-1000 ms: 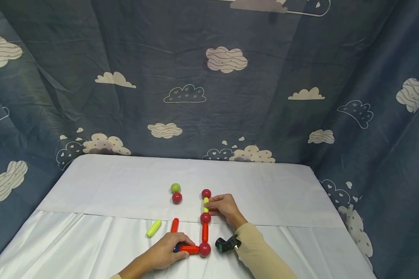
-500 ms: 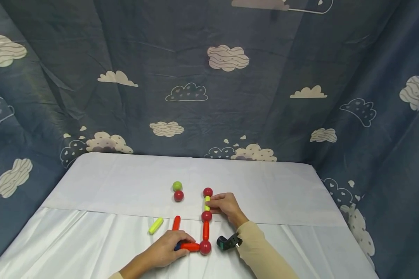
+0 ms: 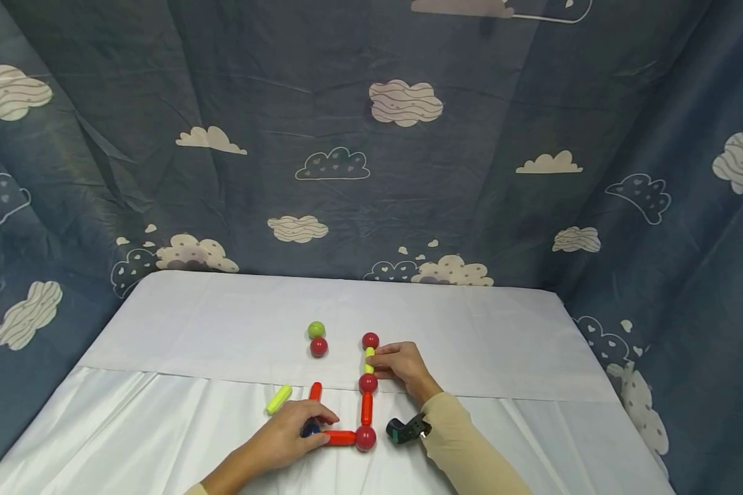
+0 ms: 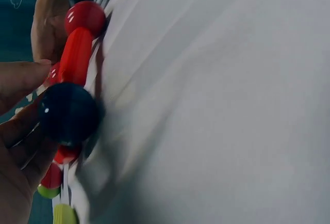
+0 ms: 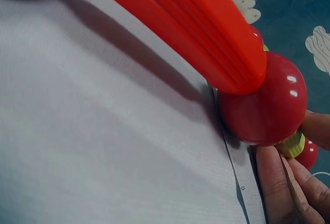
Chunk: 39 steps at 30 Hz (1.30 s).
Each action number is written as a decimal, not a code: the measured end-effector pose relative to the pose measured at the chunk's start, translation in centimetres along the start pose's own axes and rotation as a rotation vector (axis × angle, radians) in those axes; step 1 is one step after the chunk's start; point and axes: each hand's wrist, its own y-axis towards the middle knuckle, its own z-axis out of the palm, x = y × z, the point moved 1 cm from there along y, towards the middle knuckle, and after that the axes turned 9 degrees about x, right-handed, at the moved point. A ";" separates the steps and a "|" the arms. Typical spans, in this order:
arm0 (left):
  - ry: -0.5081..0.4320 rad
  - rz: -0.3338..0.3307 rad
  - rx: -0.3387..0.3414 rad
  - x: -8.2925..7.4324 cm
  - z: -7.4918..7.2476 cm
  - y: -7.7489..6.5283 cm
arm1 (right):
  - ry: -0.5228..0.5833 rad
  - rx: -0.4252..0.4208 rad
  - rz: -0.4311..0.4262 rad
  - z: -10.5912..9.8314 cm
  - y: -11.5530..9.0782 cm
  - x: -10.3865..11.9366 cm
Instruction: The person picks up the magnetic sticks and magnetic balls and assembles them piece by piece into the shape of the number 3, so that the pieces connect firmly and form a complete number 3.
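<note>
"One yellow rod (image 3: 369, 352) is in the right hand (image 3: 405, 366). How is it held?"

"Pinched between thumb and fingers, close together on it. It lies between the far ball (image 3: 370, 340) and the middle ball (image 3: 368, 383), both red."

"Which way does it point?"

"Away from the person. Its long axis lines up with the red rod (image 3: 367, 409), which runs from the middle ball to the near ball (image 3: 365, 438), also red."

"And the left hand (image 3: 287, 432)?"

"Its fingers curve about the blue ball (image 4: 69, 113); whether they grip it, I cannot tell. From that ball the cross rod (image 3: 340, 438), red, runs left to right to the near ball."

"Other rods?"

"An outer rod (image 3: 316, 391), red, points away past the left hand, its near end hidden. Left of it, a loose rod (image 3: 278, 399), yellow, slants, far end rightward."

"Behind those?"

"A loose ball (image 3: 318, 347), red, with the green ball (image 3: 316, 330) just beyond it, on the white cloth (image 3: 470, 330)."
</note>
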 end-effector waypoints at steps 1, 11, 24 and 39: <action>-0.005 0.014 -0.015 0.1 -0.2 -0.1 | -0.001 0.000 -0.001 0.0 0.0 0.0; 0.016 -0.011 -0.209 1.9 -2.3 -1.1 | -0.019 -0.012 0.014 -0.2 0.2 0.0; -0.005 -0.221 -0.367 4.1 -3.7 -1.2 | -0.014 -0.010 0.016 -0.2 0.4 -0.2; -0.039 -0.364 -0.337 5.0 -3.4 -1.3 | -0.018 -0.005 0.037 0.0 0.2 -0.2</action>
